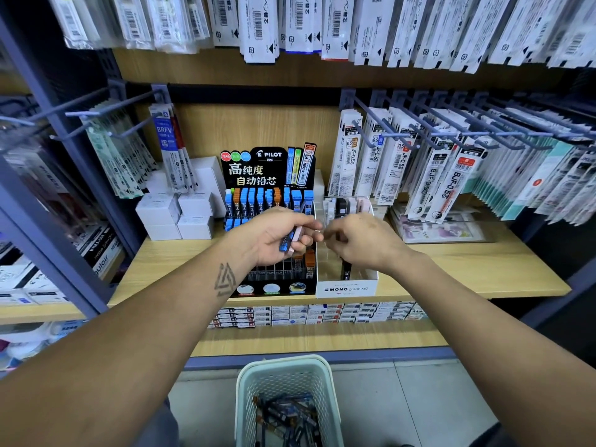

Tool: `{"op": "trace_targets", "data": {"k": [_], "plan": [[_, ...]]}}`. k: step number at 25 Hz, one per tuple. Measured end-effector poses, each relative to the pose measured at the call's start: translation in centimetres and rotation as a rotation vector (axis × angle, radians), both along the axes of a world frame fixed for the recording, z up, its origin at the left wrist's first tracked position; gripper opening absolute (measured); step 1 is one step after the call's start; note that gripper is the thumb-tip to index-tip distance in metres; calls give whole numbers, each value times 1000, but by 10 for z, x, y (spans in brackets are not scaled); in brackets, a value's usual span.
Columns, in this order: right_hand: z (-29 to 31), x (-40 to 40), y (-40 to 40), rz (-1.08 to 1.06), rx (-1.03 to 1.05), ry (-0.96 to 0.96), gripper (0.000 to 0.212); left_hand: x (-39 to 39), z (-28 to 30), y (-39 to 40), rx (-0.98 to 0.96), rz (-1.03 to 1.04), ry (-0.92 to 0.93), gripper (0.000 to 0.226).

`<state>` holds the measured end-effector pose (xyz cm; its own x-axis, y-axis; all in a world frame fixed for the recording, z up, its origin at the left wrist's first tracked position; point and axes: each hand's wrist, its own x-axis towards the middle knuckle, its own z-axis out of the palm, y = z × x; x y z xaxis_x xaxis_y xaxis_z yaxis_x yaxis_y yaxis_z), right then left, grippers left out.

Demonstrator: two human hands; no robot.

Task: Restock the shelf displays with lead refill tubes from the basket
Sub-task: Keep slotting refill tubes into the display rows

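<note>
Tubes sit bunched in my left hand (274, 235), just left of the frame's centre: my fingers are curled round a small bundle of lead refill tubes (292, 241), a blue-capped one and a pale pink one showing between thumb and palm. My right hand (358, 240) is just beside it, to the right of centre, fingers curled in with the tips drawn together toward the bundle. Whether they already pinch a tube I cannot tell; nothing clearly shows between them.

I judge this to be the sorting step: a handful is out of the basket and I am about to draw one tube from it for a slot. Both hands hover over the two displays at mid-frame, the black Pilot display (267, 175) with its rows of blue and orange caps on the left, and the white Mono display (346, 287) touching it on the right, which holds only a few tubes.

The rest of the stock lies in the pale green basket (287, 372) at the bottom centre, on the floor below the shelf (483, 269).

Next I need to single out one tube, read its colour or grade, and seat it upright in the matching compartment without loosening the others.
</note>
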<state>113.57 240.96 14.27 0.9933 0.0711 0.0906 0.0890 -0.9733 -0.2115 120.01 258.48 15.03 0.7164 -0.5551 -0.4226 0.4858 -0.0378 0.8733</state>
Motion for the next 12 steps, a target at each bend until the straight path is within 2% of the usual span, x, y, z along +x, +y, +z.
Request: {"op": "trace_targets", "data": {"k": [1, 3, 5, 8, 10, 12], "plan": [[3, 4, 8, -51, 276, -10, 17, 0, 2, 2, -42, 33, 17, 17], [9, 7, 24, -142, 897, 121, 14, 3, 4, 5, -156, 138, 18, 19], [14, 9, 38, -136, 1284, 265, 16, 7, 6, 11, -296, 237, 10, 23], [16, 12, 56, -85, 1519, 322, 42, 11, 3, 20, -400, 314, -23, 23], [13, 16, 65, -92, 1543, 285, 60, 12, 3, 25, -396, 331, -52, 22], [10, 20, 72, -101, 1467, 238, 70, 13, 3, 29, -399, 345, -56, 22]]}}
